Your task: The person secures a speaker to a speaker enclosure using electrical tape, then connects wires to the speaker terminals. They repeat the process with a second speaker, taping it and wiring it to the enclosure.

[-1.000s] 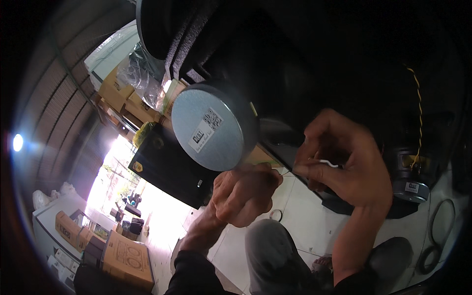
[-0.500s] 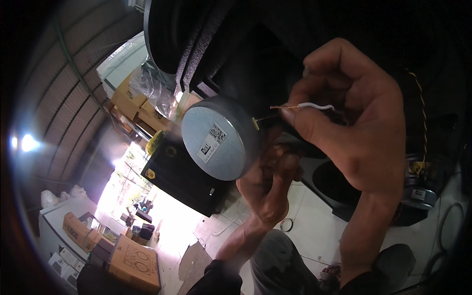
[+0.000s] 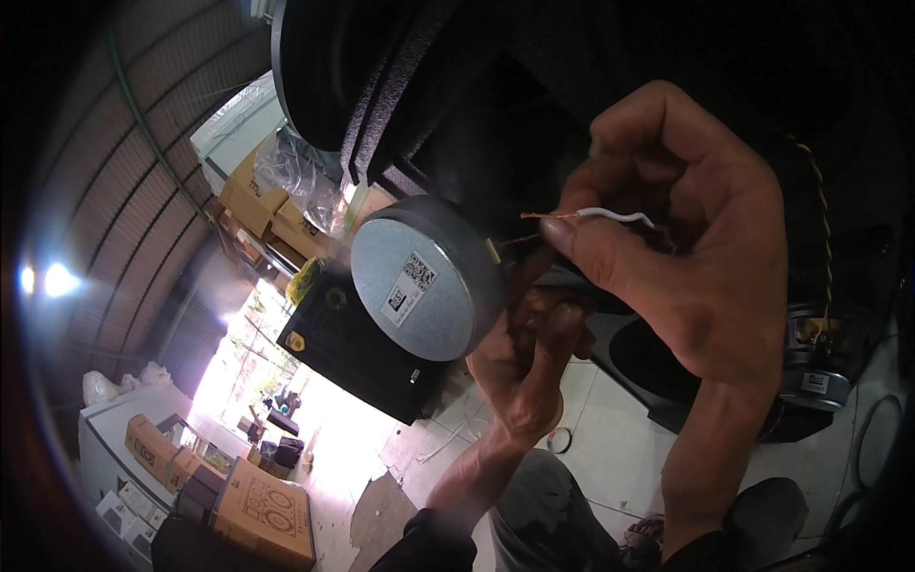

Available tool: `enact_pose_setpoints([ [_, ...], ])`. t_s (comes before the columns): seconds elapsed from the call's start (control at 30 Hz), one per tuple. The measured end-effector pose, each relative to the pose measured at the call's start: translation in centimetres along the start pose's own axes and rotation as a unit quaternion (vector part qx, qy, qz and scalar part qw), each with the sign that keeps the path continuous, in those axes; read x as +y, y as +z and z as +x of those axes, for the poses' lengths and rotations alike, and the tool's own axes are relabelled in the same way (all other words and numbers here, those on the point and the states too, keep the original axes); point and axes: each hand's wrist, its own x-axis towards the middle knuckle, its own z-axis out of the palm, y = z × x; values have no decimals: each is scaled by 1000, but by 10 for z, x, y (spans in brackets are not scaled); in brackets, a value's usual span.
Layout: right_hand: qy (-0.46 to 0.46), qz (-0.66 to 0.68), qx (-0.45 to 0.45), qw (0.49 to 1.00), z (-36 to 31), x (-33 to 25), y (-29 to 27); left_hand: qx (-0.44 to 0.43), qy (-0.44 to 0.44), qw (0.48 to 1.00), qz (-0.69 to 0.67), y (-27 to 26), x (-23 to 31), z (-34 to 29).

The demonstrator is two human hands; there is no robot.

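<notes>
A round loudspeaker driver (image 3: 424, 286), its flat silver magnet back toward me and a label on it, hangs in the middle of the view, tilted. At its right edge sits a small brass-coloured terminal tab (image 3: 492, 251). Just below and behind the magnet, my left hand (image 3: 529, 357) has its fingers curled round the driver's shadowed side; the exact grip is partly hidden. Between thumb and forefinger, my right hand (image 3: 681, 229) pinches a white wire (image 3: 615, 215). Its stripped copper strands point left toward the tab, with a gap between them.
A large black speaker cabinet (image 3: 391, 86) looms above. At the right, another driver (image 3: 815, 386) has a twisted yellow-and-black wire (image 3: 824, 229) running to it. A black box (image 3: 353, 353) stands on the tiled floor behind, with cardboard boxes (image 3: 262, 515) at lower left.
The driver has turned slightly and sunk a little. Both hands keep their holds, and the bare wire end stays close to the tab.
</notes>
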Motion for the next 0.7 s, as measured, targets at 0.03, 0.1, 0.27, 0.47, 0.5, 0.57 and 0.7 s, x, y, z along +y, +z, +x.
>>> enact_pose_setpoints([
  [0.03, 0, -1, 0, 1000, 0, 0, 0, 3, -3, 1000, -9, 1, 0, 0],
  [0.1, 5, 0, -1, 1000, 0, -1, 0, 12, -8, 1000, -16, 2, 0, -2],
  [0.27, 21, 27, -6, 999, 1, -3, 1, 26, -28, 999, -23, 0, -3, -6],
  [0.47, -1, -12, 28, 1000, -3, -14, 15, -69, -70, 928, -360, 0, -5, 0],
  [0.5, 8, -18, 32, 999, -4, -16, 16, -71, -93, 894, -432, 6, -3, -2],
  [0.57, 6, 1, 32, 999, -3, -16, 17, 24, -140, 881, -452, 19, 2, -8],
  [0.7, -37, -6, 21, 999, -3, -11, 19, -42, -134, 804, -578, 30, 4, -3],
])
